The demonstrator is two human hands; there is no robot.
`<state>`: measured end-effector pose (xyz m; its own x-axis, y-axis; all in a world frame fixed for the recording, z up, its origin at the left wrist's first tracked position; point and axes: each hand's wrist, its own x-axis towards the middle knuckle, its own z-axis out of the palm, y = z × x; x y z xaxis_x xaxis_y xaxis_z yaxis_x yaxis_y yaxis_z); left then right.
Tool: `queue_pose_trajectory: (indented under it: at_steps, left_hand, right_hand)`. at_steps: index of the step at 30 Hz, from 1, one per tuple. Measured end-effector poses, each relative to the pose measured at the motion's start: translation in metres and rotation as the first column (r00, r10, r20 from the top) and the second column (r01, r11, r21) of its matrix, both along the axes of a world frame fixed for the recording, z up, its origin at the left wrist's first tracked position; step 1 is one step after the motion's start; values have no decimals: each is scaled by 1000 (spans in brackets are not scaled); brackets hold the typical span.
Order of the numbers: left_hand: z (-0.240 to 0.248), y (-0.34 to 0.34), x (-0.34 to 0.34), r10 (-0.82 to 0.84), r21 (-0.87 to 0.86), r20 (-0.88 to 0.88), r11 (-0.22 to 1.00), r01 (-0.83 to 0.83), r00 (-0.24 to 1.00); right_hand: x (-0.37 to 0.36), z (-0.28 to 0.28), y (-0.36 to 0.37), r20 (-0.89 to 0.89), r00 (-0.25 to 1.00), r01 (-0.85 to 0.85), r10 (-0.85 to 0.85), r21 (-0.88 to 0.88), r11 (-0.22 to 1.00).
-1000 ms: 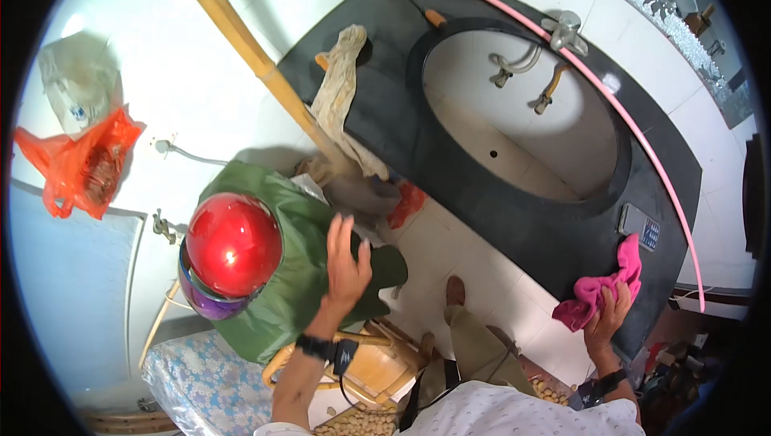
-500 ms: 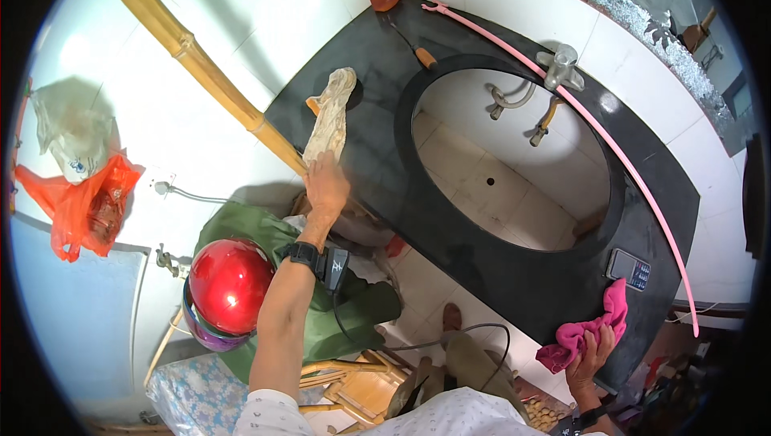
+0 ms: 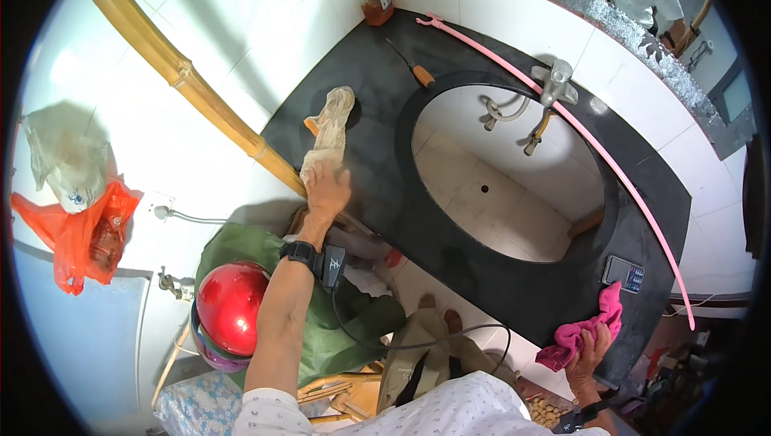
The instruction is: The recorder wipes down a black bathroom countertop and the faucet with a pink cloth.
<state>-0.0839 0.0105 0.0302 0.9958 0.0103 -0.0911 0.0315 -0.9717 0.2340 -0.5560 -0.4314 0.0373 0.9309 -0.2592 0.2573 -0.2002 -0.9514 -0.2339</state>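
Left hand [image 3: 328,193] is touching the crumpled beige cloth [image 3: 331,129], its fingers' pinch unclear. Right hand [image 3: 589,353] is clutching the bunched pink cloth [image 3: 573,335].

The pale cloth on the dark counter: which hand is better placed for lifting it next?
Probably the left hand: it touches the near end of the pale cloth. The right hand is toward the counter's other end, on the pink cloth.

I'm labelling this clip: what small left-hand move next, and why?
Perhaps the left hand should gather the pale cloth and lift it off the dark counter, since that hand lies over its near end; the right hand is on a pink cloth.
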Motion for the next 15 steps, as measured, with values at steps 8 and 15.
queue_pose_trajectory:
  at_steps: [8, 15]
  left_hand:
    - [21, -9, 49, 148, -213, 93, 969, -126, 984]
    - [-1, -28, 99, 615, 89, 263, 752, -653, 744]
  right_hand:
    - [14, 9, 25, -10, 984, 176, -176, 16, 984]
    - [37, 14, 35, 20, 958, 284, -286, 71, 956]
